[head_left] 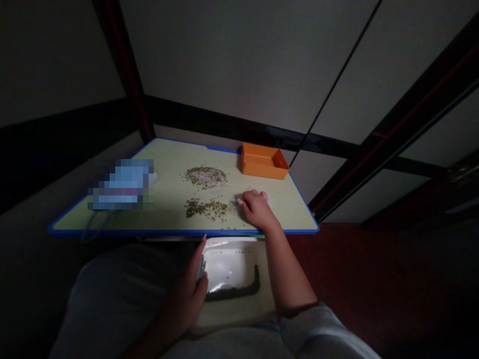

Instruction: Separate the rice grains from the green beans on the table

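On the low table, my right hand (pixel 256 209) lies palm down with its fingers curled in. A pale, see-through patch shows beside its knuckles, and what the fingers hold is hidden. Just left of it is a loose scatter of small green beans (pixel 202 208). Behind that lies a rounder pile of green beans mixed with pale grains (pixel 206 177). My left hand (pixel 195 279) grips the left side of a white basin (pixel 234 269) on my lap, thumb toward the inside. Dark grains form a band along the basin's near and right inner edges.
An orange open box (pixel 265 162) stands at the table's back right corner. A blurred-out blue item (pixel 121 185) lies on the left, with a cable-like loop below it. The pale table (pixel 168 159) has a blue edge and stands against wall panels.
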Available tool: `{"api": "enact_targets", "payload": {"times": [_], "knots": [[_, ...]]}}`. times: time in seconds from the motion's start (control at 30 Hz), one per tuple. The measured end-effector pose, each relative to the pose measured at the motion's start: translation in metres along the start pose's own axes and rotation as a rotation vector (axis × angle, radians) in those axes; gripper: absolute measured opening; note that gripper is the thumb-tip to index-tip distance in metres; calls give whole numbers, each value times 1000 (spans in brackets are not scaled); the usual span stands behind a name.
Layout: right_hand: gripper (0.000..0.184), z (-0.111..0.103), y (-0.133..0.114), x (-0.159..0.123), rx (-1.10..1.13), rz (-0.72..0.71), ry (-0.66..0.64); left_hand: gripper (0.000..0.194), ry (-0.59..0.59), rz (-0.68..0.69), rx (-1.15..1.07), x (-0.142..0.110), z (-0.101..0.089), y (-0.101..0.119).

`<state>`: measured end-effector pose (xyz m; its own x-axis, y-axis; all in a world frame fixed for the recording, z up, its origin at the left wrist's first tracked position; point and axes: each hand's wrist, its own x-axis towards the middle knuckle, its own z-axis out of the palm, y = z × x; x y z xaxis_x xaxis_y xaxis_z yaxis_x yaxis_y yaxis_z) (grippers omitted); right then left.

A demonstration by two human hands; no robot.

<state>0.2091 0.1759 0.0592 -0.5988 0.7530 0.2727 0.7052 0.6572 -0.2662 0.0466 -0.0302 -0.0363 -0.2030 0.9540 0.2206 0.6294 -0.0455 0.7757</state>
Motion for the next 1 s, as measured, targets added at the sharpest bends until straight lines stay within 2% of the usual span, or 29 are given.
{"api": "enact_targets", "payload": {"times": [0.33, 0.47, 0.67, 1.0], "knots": [[20, -8, 10, -5, 339, 20, 92, 65, -42, -84, -62, 0, 0, -3], [20, -20, 20, -15, 485, 57, 19, 67, -47, -89, -71, 0, 0, -5], [21, -29, 33, -25, 446, 71, -132, 66, -49, -125, -112, 0, 0, -4], [19, -27, 21, -24, 578, 41, -261, 67, -73, -178, -168, 1, -3, -5]]}}
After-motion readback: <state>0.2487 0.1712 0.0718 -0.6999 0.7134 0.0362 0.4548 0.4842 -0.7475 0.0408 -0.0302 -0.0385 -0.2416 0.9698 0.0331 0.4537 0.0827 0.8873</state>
